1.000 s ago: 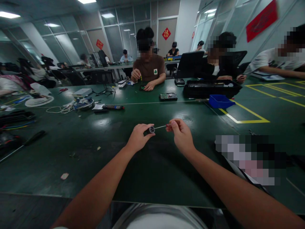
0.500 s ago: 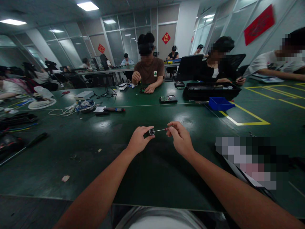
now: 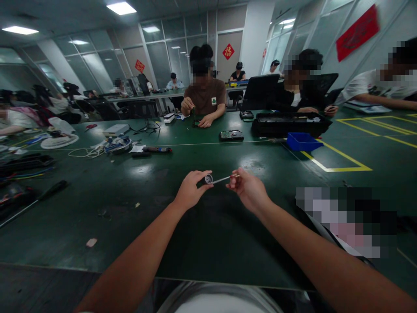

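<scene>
Between the thumb and fingers of my left hand (image 3: pixel 190 191) is a small dark round part (image 3: pixel 208 178), its open, light-rimmed end turned toward me. My right hand (image 3: pixel 248 189) is closed on the red handle of a thin screwdriver (image 3: pixel 221 179). The metal shaft points left, and its tip reaches the lower right rim of the round part; whether it touches I cannot tell. Both hands are held above the green table (image 3: pixel 208 243).
Ahead lie a circuit-board device (image 3: pixel 231 135), a blue bin (image 3: pixel 303 142) and a long black tray (image 3: pixel 289 125). A long screwdriver (image 3: pixel 32 204) lies at left, cables (image 3: pixel 117 144) beyond it. A co-worker (image 3: pixel 204 95) sits opposite. A partly blurred-out item (image 3: pixel 325 232) lies at right.
My right hand has turned and its fingers have shifted on the screwdriver handle. The shaft now slants more, with its tip lower, at the round part's rim. My left hand keeps its hold.
</scene>
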Tool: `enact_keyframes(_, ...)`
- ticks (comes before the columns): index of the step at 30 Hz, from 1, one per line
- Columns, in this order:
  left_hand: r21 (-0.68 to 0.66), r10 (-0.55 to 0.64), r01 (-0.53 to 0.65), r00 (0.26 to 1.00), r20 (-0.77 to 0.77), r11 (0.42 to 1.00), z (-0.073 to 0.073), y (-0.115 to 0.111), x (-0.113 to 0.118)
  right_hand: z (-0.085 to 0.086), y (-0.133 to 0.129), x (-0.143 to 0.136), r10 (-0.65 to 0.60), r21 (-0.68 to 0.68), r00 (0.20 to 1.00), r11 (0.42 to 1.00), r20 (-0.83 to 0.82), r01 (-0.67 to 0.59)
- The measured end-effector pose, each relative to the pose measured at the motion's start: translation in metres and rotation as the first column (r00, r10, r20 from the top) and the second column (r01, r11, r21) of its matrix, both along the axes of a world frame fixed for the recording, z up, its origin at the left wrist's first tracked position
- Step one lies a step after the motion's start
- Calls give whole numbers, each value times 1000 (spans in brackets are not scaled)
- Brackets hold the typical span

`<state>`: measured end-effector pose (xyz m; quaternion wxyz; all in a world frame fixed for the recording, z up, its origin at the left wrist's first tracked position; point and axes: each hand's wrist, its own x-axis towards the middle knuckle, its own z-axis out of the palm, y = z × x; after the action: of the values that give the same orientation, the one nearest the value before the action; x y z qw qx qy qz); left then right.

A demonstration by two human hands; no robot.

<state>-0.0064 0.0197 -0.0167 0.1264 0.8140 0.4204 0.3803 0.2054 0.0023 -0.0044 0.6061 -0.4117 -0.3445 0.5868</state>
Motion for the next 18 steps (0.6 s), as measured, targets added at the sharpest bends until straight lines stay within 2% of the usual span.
enact_keyframes(1,10,-7,7,1000,-9,1000,-1,1,0,0,1,1,41,-67,997,997,-71,-45)
enact_keyframes(3,4,-2,2,1000,-31,1000,-2,3,-1,0,2,2,24,-84,994,996,-108,-33)
enact_keyframes(6,-43,12,-14,999,-45,999,-3,3,0,-5,4,1,-97,45,995,994,5,97)
enact_keyframes(9,-61,12,-15,998,-56,998,-2,2,0,-9,5,0,-186,174,973,971,139,161)
enact_keyframes(18,-82,12,-19,997,-75,996,1,0,0,-5,-4,-2,-228,392,875,919,427,48)
